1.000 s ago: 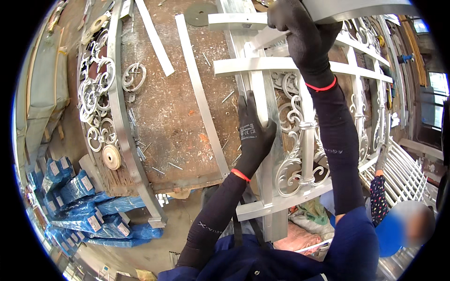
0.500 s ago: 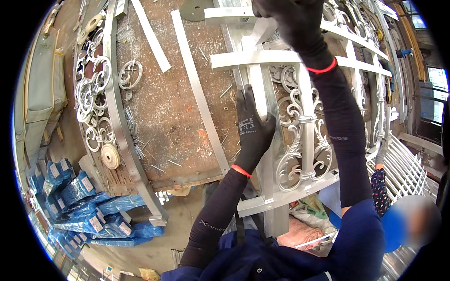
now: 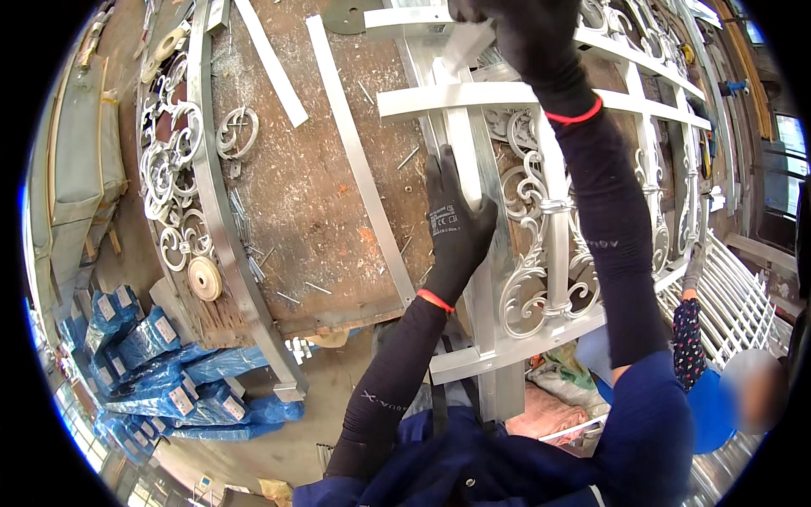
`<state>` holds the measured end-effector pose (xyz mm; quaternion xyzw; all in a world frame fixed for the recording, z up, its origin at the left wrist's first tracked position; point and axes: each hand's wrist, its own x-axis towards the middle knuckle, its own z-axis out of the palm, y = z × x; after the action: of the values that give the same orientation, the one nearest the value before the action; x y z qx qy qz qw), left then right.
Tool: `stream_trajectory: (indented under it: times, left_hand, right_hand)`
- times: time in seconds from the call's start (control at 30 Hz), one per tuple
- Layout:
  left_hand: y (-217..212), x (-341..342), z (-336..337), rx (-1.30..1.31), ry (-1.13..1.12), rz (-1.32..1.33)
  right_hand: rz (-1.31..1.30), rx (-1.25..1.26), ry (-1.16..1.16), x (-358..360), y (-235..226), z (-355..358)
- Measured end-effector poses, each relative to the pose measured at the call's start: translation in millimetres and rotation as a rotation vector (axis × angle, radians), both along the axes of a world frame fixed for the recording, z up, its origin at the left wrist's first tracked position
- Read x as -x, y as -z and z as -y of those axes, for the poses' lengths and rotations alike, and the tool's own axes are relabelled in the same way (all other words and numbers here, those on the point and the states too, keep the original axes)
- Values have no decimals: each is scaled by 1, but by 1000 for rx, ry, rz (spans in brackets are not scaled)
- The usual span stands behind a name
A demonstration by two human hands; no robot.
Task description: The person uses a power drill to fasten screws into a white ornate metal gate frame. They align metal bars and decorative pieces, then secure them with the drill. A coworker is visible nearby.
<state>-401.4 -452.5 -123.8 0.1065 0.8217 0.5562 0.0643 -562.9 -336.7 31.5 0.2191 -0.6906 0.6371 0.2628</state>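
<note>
A white railing panel with scroll ornaments lies across the workbench in front of me. My left hand, in a black glove, lies along a white metal post of the panel, fingers on its left side and thumb on its right. At the top edge my right hand, also gloved in black, is closed around a pale metal bar slanting down to the upper end of that post. Motion blurs this hand, and its fingers are partly cut off by the picture's edge.
Left on the brown workbench lie metal strips, scroll castings, loose screws and a beige roll. Blue-wrapped bundles sit on the floor at lower left. Another person works beside white railings at right.
The view has shifted slightly. My right hand and the pale bar have moved a little left and up; my left hand stays on the post.
</note>
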Motion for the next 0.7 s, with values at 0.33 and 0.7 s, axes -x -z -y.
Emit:
stream_trajectory:
  times: [0.33,0.7]
  left_hand:
    - [10,-2,2,28,22,-30]
    - [14,-5,-6,61,13,-50]
  right_hand:
    - [-7,-101,39,3,-17,-1]
    - [229,79,235,-26,-48,26]
